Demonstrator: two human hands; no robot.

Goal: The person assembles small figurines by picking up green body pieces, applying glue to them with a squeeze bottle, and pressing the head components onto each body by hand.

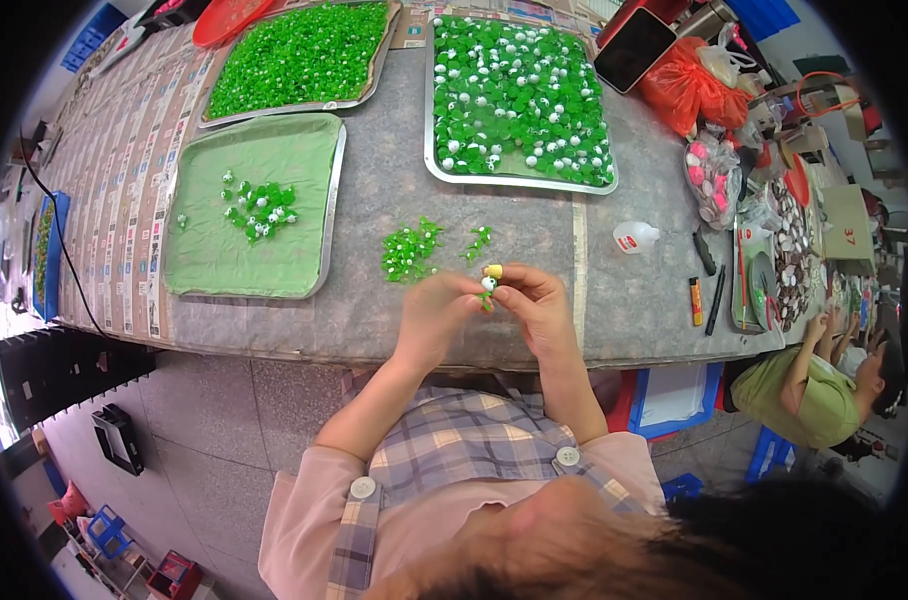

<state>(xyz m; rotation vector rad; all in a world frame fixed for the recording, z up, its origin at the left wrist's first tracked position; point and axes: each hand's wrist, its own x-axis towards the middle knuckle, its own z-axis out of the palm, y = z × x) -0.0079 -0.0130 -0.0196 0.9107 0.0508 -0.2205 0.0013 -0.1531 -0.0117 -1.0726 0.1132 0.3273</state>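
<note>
My left hand (436, 305) and my right hand (531, 300) meet just above the near edge of the grey table (394, 190). Between their fingertips they pinch a small green piece with a white bead (488, 286); a yellowish cover sits on one right fingertip. Just beyond my hands lie two small heaps of loose green pieces (411, 250) on the table top.
A green-lined tray (204, 250) with a few pieces lies at left. Two metal trays full of green pieces (522, 95) stand farther back. A white bottle (635, 236), pens, a lighter and bags sit at right. Another person (814, 385) sits at right.
</note>
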